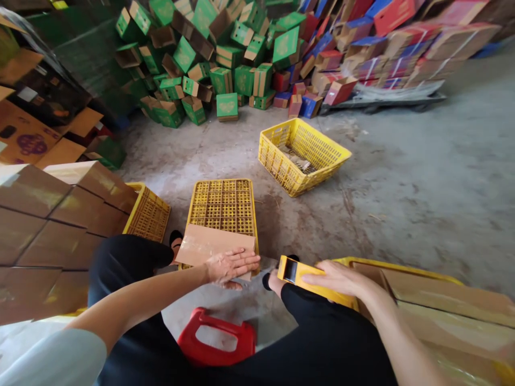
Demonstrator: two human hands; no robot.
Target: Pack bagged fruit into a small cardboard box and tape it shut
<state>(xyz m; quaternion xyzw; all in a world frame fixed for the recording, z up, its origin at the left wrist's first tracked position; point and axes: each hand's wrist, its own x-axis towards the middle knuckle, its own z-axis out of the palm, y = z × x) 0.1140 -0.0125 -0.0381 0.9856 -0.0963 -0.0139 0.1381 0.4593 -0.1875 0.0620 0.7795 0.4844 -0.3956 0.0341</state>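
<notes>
Cardboard (215, 244) at lower centre of frame, on the crate (223, 201), likely light, stiffish, easily creased, so take opposite edges; left hand (231, 266) flat on its right end, fingers extended, right hand (336, 277) gripping the yellow tool (301, 269).

Soft, diffuse light; upper-left dim; edges blurred, stretched.

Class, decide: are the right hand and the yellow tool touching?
Touching: in the head view, the right hand grips the yellow tool by its body.
</notes>
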